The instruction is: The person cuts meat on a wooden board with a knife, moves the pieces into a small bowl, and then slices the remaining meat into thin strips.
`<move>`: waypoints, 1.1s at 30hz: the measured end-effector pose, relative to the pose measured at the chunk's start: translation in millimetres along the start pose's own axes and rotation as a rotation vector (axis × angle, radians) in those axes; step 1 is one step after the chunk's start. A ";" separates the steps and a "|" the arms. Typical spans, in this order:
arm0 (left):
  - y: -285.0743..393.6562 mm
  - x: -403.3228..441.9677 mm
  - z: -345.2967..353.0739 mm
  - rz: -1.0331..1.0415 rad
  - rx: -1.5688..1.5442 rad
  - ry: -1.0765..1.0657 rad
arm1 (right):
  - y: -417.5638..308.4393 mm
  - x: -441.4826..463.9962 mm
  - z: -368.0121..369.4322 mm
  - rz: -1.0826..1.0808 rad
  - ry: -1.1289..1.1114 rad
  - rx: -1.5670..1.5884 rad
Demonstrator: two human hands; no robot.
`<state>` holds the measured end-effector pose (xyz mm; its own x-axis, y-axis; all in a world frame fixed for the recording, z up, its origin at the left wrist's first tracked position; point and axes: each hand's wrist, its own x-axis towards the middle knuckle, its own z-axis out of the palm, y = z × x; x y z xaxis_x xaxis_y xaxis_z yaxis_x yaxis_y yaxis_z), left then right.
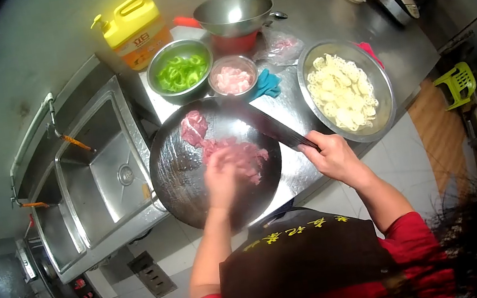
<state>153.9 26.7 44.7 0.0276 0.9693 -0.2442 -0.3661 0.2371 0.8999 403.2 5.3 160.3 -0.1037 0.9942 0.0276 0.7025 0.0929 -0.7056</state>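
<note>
A round dark chopping board (184, 175) lies in front of me, its surface wet and shiny. Sliced raw meat (249, 159) is spread over its middle, and a larger chunk of raw meat (193, 128) sits near its far edge. My left hand (222, 176) is over the slices, its fingers smeared by motion. My right hand (332, 156) is closed round the handle of a knife (275, 128); the dark blade points up and left over the board's right side. Part of the blade blends with the dark board, so its full shape is unclear.
Beyond the board stand a bowl of green pepper slices (183, 73), a small bowl of pale meat (233, 79), a blue cloth (266, 84) and a steel bowl (233, 11). A large bowl of pale slices (341, 90) is at right, a double sink (97, 170) at left.
</note>
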 end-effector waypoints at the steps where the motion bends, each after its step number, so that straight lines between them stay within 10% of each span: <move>1: 0.4 0.8 -14.8 -0.015 0.113 0.054 | -0.1 1.6 2.4 0.001 -0.008 0.012; 4: -4.6 6.4 -51.4 0.567 1.037 0.027 | 0.5 5.0 15.2 -0.035 -0.015 0.033; 8: -7.3 -24.4 -43.4 0.489 1.374 0.189 | 9.7 9.8 33.5 0.034 -0.112 0.012; 14: -51.0 -9.5 -65.9 0.273 0.972 0.153 | 30.5 -0.5 62.2 0.198 -0.157 -0.136; 19: -33.6 30.7 -51.4 0.672 0.998 0.476 | 22.3 -3.5 73.1 0.193 -0.260 -0.129; 24: -15.2 40.0 -34.1 0.340 0.795 0.058 | 15.8 1.9 65.8 0.211 -0.084 0.030; 30: 1.4 113.1 -87.2 0.535 1.087 0.582 | 13.8 -12.0 56.8 0.193 -0.311 -0.047; 33: 27.7 134.0 -77.4 0.145 1.205 0.509 | 12.1 -21.1 75.1 0.062 -0.513 -0.021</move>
<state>75.4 158.1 9.0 -0.3896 0.9209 0.0111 0.7247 0.2991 0.6208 361.0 -18.5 98.1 -0.3898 0.8442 -0.3679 0.7318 0.0414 -0.6803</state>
